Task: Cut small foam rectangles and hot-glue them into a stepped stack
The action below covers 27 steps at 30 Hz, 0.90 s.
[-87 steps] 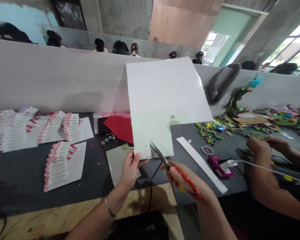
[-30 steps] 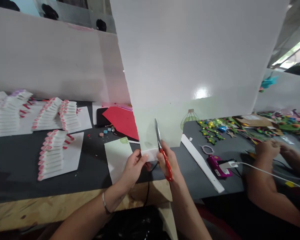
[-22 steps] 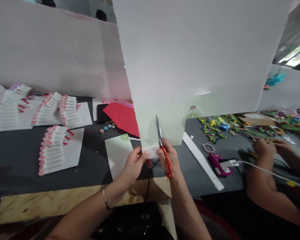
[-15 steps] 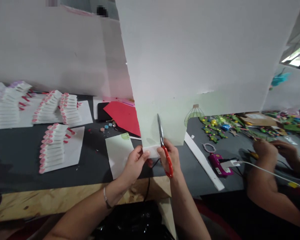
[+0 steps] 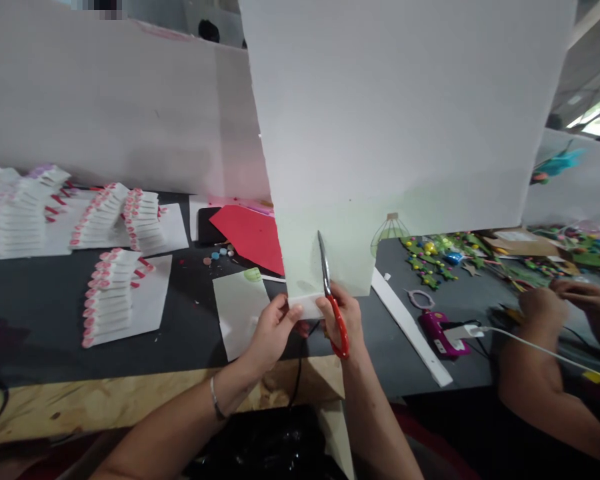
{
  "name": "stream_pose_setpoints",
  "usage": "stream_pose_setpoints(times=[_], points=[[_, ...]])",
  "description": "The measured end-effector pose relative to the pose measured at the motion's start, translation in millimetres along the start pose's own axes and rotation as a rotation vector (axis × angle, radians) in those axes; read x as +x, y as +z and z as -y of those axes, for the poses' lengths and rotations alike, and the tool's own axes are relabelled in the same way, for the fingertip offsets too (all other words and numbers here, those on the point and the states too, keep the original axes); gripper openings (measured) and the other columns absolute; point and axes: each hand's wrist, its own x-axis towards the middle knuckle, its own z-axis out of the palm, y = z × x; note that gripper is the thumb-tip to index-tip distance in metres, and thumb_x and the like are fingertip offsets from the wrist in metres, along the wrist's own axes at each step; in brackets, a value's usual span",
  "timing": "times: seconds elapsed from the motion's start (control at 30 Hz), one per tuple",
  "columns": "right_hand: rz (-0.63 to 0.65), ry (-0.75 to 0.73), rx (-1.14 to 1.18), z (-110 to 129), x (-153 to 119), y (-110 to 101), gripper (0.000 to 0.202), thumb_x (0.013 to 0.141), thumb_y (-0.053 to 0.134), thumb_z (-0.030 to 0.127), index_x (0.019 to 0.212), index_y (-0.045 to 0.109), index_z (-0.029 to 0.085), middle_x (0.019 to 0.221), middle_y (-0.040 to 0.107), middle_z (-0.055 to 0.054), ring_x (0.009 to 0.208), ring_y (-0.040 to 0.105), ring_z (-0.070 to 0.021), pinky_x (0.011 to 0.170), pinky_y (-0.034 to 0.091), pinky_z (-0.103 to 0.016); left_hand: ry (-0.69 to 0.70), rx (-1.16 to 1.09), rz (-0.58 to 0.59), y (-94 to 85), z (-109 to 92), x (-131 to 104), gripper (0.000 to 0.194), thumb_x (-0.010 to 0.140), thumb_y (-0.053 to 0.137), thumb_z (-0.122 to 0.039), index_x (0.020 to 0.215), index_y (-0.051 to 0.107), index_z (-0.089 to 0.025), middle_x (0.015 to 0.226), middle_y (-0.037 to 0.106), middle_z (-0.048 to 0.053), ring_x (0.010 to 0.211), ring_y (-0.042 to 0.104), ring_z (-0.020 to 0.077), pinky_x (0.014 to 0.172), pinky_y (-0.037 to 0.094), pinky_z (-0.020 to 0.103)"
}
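A large sheet of paper, white above and pale green toward its lower edge, stands up before me. Its bottom carries a narrow white folded strip. My left hand pinches the strip's left end between thumb and fingers. At the other end, my right hand presses the strip with its thumb while also holding red-handled scissors. The scissor blades are together and point up across the sheet, not cutting. To the right of them, part of a green balloon-like drawing shows at the sheet's edge.
At left lie rows of white strips with pink tips on paper sheets. Nearby are red paper and a smaller pale sheet. Rightward are a white strip, a purple power socket, green decorations and a co-worker's hands.
The view has shifted slightly, so everything sits a little lower and further right. Both hands keep their hold on the strip and the scissors. The co-worker's hands have moved a little.
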Motion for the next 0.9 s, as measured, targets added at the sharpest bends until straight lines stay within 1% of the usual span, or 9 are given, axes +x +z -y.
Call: stream_pose_setpoints(times=[0.13,0.2,0.27,0.33,0.47,0.57,0.73,0.8,0.9], points=[[0.036,-0.03,-0.039,6,2,-7,0.046,0.08,0.055,0.066,0.081,0.058,0.02,0.061,0.053,0.002,0.05,0.043,-0.0119,0.046,0.035,-0.024,-0.021,0.033,0.019,1.6,-2,-1,0.038,0.077,0.072,-0.05,0.088,0.06,-0.015,0.067,0.062,-0.001,0.055,0.056,0.0115,0.051,0.048,0.023],[0.054,-0.019,-0.073,11,4,-11,0.044,0.083,0.051,0.063,0.085,0.059,0.019,0.062,0.054,0.001,0.051,0.045,-0.0125,0.047,0.036,-0.024,-0.036,0.046,0.028,2.6,-3,-2,0.037,0.077,0.072,-0.05,0.086,0.059,-0.016,0.066,0.062,-0.001,0.055,0.056,0.0117,0.052,0.048,0.023],[0.076,-0.017,-0.106,16,6,-13,0.042,0.084,0.05,0.06,0.087,0.059,0.019,0.062,0.053,0.001,0.052,0.046,-0.0132,0.048,0.037,-0.025,-0.043,0.043,0.025,3.1,-3,-2,0.037,0.077,0.072,-0.049,0.086,0.059,-0.016,0.066,0.061,-0.001,0.055,0.057,0.0118,0.052,0.048,0.023],[0.074,-0.024,-0.132,18,7,-13,0.04,0.083,0.052,0.059,0.084,0.058,0.02,0.062,0.052,0.002,0.053,0.046,-0.0132,0.049,0.036,-0.025,-0.04,0.039,0.014,2.9,-2,-1,0.037,0.077,0.072,-0.049,0.087,0.06,-0.016,0.066,0.062,-0.001,0.055,0.056,0.0117,0.052,0.048,0.023],[0.026,-0.008,-0.142,18,8,-9,0.04,0.082,0.052,0.06,0.075,0.056,0.02,0.057,0.048,0.003,0.051,0.041,-0.0121,0.047,0.032,-0.025,-0.04,0.039,0.005,2.0,1,-1,0.037,0.076,0.072,-0.049,0.087,0.061,-0.016,0.069,0.063,0.0,0.055,0.057,0.0118,0.053,0.049,0.024],[0.009,0.027,-0.108,15,6,-7,0.043,0.079,0.054,0.063,0.071,0.054,0.021,0.055,0.044,0.004,0.05,0.039,-0.0115,0.046,0.031,-0.024,-0.053,0.031,-0.001,3.1,2,-2,0.037,0.076,0.072,-0.049,0.089,0.061,-0.016,0.072,0.065,0.001,0.056,0.057,0.0118,0.055,0.049,0.024],[-0.026,0.062,-0.098,10,4,-7,0.048,0.075,0.059,0.068,0.066,0.051,0.021,0.052,0.039,0.005,0.049,0.035,-0.0106,0.045,0.03,-0.024,-0.075,0.032,-0.006,5.2,-1,-4,0.034,0.077,0.071,-0.047,0.089,0.061,-0.016,0.069,0.064,-0.001,0.056,0.058,0.0122,0.055,0.049,0.024],[-0.029,0.054,-0.097,10,5,-8,0.049,0.075,0.059,0.068,0.065,0.05,0.021,0.052,0.039,0.005,0.049,0.035,-0.0107,0.045,0.03,-0.024,-0.074,0.034,-0.004,5.0,-1,-4,0.035,0.077,0.071,-0.047,0.089,0.061,-0.016,0.069,0.064,0.0,0.057,0.058,0.0125,0.055,0.049,0.025],[0.017,0.022,-0.091,11,5,-12,0.045,0.078,0.057,0.065,0.069,0.052,0.021,0.054,0.044,0.004,0.05,0.039,-0.0114,0.045,0.031,-0.024,-0.066,0.047,0.009,3.9,1,-4,0.036,0.078,0.071,-0.049,0.087,0.06,-0.016,0.067,0.063,0.0,0.056,0.058,0.0128,0.055,0.048,0.025]])
